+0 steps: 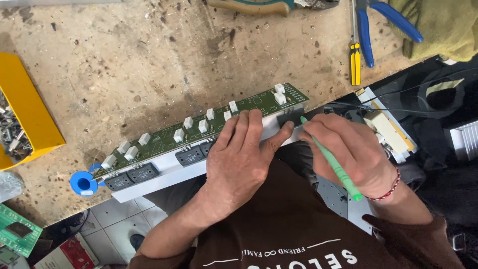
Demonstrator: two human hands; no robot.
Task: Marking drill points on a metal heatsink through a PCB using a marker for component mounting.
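A long green circuit board (164, 138) with several white block parts lies at the front edge of the workbench, fixed to a white metal bar (164, 174) that carries several black flat components (143, 173). My left hand (241, 159) presses down on the board and bar, thumb stretched toward a black component (289, 118) at the right end. My right hand (348, 149) grips a green pen-shaped tool (334, 164) like a pencil, its tip at that black component.
A yellow bin (30, 114) of metal hardware sits at the left. A blue solder spool (83, 183) pokes from under the board. A yellow-black screwdriver (354, 64), blue-handled pliers (378, 25) and a green cloth (443, 25) lie top right. Another green board (17, 235) lies low at the left.
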